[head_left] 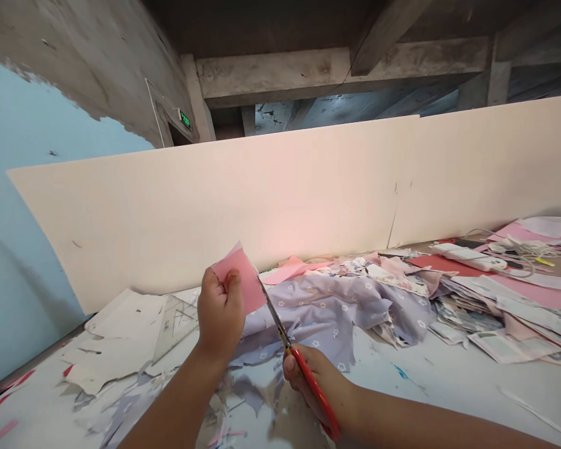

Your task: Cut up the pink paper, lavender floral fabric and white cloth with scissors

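Observation:
My left hand (220,310) pinches a small pink piece of paper or fabric (249,285), thumb on its front face; I cannot tell which material it is. In my right hand (315,380) is a pair of scissors (312,386) with red handles. Their blades point up and to the left, along the right edge of the pink piece. Both hands are raised over the table. Behind and below them lies a crumpled lavender cloth (327,312) with small white flowers.
A clear set square (175,324) lies beside torn white sheets (126,324) at the left. Scraps litter the front. To the right are stacked paper pieces (467,318), a white power strip (470,255) and cords. A pale upright board (280,193) closes off the back.

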A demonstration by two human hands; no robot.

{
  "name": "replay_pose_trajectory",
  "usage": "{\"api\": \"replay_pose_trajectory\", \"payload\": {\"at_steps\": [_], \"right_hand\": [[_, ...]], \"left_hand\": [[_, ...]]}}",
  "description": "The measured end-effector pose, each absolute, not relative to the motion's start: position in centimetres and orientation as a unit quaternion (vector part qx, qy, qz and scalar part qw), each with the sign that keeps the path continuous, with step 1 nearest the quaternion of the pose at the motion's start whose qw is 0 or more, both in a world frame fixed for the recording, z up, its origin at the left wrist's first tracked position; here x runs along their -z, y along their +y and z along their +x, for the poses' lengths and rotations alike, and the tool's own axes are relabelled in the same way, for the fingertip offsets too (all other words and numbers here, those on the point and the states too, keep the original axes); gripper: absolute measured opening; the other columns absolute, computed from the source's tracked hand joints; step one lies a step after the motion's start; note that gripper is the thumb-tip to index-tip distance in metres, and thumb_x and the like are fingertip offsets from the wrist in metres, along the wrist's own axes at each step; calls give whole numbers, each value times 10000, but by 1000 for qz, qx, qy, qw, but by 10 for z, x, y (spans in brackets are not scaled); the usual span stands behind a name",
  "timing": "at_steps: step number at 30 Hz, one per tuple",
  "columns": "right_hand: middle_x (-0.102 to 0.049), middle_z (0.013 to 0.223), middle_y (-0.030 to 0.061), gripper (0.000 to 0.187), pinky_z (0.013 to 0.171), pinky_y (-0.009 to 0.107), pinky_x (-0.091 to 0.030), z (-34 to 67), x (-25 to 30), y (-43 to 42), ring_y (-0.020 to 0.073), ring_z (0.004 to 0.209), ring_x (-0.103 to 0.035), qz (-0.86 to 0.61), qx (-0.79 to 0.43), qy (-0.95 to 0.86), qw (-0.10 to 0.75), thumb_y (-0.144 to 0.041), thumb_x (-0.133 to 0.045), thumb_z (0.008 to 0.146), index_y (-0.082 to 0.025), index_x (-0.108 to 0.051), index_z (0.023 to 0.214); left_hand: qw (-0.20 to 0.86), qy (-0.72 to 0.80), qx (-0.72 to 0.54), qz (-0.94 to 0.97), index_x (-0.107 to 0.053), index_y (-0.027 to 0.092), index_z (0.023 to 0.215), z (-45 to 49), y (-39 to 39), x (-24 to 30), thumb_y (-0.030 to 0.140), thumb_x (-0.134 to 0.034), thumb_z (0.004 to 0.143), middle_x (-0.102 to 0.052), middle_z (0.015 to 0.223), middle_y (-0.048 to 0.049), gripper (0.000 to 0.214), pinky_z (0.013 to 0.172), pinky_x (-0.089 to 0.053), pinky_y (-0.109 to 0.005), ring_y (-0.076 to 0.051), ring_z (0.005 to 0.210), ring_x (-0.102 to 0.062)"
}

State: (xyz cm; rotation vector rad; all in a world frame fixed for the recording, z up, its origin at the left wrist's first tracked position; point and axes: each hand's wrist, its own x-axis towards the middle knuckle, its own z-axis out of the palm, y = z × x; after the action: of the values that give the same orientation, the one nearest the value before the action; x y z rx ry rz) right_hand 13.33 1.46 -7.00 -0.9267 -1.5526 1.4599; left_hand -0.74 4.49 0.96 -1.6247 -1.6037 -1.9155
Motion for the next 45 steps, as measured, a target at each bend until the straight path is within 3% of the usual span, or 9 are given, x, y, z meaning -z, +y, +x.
{"api": "replay_pose_trajectory", "payload": {"at_steps": [5,17,24,28,31,37,45], "right_hand": [[-281,497,-57,585,442,216,-157,132,70,14,51,466,-221,-384,-581,-599,395,-743,-487,534,-176,-352,582],[-313,429,-75,390,384,185,-150,132,77,18,32,374,-223,-375,-637,-552,385,-524,-548,671,-162,-415,609],[-343,465,-69,566,423,199,-280,135,84,21,51,408,-303,-334,-610,-605,389,-722,-483,596,-166,-415,673],[-463,670,7,652,581,251,-360,142,80,17,97,597,-440,-286,-561,-680,374,-787,-371,595,-157,-426,758],[-463,711,18,645,668,286,-371,143,79,17,124,685,-460,-277,-538,-711,359,-783,-329,620,-164,-422,777],[-451,669,6,592,636,283,-377,144,87,25,120,635,-473,-290,-529,-700,382,-728,-292,710,-157,-418,798],[-440,617,4,649,593,272,-371,145,82,22,116,593,-443,-320,-500,-708,382,-766,-249,681,-146,-413,787]], "left_hand": [[82,-538,637,-546,-304,221,623,-8,45,-9,359,-445,771,-381,452,75,246,433,-298,-205,-100,418,-391],[67,-538,642,-543,-302,219,623,-7,45,-10,360,-445,773,-361,450,79,251,423,-299,-202,-93,410,-373],[35,-547,656,-519,-294,220,615,-7,46,-11,371,-459,758,-332,454,82,265,413,-292,-202,-89,414,-352],[29,-557,661,-503,-322,215,624,-9,46,-12,379,-462,753,-355,478,77,252,438,-308,-203,-89,442,-372],[19,-555,664,-502,-329,214,633,-9,45,-12,380,-463,753,-366,493,75,245,449,-319,-204,-89,452,-379],[9,-549,662,-511,-313,218,626,-8,43,-14,375,-469,751,-351,476,78,254,426,-296,-203,-89,427,-356],[13,-547,630,-552,-362,216,646,-4,44,-8,376,-454,759,-395,493,65,216,457,-323,-216,-110,458,-400]]}}
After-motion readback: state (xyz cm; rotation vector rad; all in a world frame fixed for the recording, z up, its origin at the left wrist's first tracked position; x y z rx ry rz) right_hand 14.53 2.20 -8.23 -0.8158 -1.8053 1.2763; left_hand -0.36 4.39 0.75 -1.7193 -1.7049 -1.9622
